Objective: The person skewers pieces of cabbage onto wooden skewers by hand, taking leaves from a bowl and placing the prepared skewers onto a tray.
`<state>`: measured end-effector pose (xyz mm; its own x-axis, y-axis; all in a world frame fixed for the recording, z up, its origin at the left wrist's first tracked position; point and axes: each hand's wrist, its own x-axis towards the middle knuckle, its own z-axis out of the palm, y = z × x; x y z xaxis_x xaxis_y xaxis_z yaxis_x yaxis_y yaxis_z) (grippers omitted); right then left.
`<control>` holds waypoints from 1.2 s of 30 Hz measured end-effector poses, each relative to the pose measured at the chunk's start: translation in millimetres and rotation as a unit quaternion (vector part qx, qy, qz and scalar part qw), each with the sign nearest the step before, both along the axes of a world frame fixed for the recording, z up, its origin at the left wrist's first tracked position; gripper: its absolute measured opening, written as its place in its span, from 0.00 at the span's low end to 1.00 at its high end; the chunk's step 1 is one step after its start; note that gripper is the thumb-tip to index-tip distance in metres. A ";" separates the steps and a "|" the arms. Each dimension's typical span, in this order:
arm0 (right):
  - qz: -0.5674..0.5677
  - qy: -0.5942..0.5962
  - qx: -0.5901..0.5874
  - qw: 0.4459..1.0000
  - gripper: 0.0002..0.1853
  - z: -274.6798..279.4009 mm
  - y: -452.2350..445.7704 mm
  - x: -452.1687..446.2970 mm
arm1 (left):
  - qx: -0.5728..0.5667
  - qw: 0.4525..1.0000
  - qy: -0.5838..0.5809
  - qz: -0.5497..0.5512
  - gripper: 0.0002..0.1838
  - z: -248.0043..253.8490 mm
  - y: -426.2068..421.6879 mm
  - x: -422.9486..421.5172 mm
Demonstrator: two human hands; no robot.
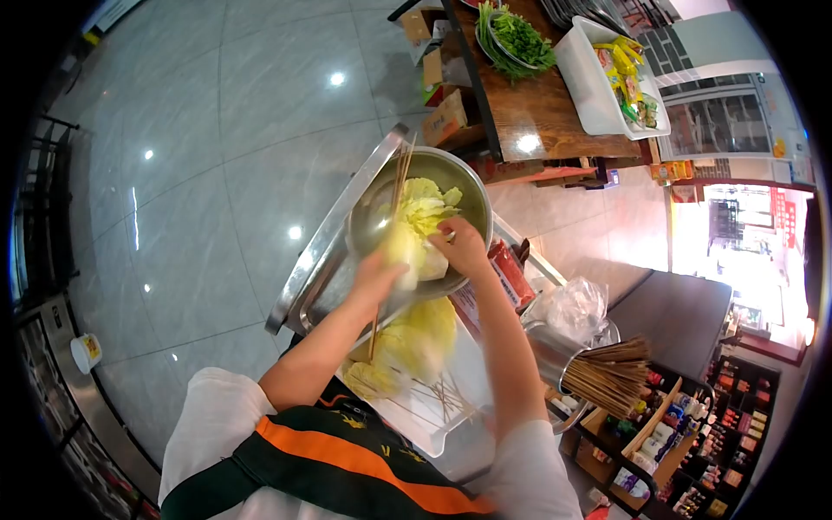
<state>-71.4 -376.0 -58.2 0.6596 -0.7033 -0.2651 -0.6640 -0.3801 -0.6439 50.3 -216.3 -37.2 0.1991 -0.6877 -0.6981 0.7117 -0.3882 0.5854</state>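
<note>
A large steel bowl [475, 186] holds pale green-yellow napa cabbage leaves [425, 198]. My left hand [378, 276], smeared by motion, is closed around a cabbage piece and thin bamboo skewers [401, 178], which slant upward over the bowl and also show below the hand. My right hand [461, 246] reaches into the bowl, its fingers closed on the edge of a cabbage leaf. Nearer my body, a white tray [436, 444] holds more cabbage [414, 340] and several loose skewers [442, 394]. Some cabbage there is blurred.
A steel container [548, 347] full of wooden skewers [611, 373] lies tilted at the right, beside a clear plastic bag [576, 308] and a red packet [511, 273]. A wooden table [530, 117] bears leafy greens [520, 39] and a white bin [579, 74] of yellow packets.
</note>
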 end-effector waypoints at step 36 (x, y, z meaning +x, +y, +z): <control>-0.366 -0.295 0.423 0.774 0.13 42.8 44.4 -18.3 | -0.094 0.942 -0.296 -0.130 0.16 32.9 44.8 -11.4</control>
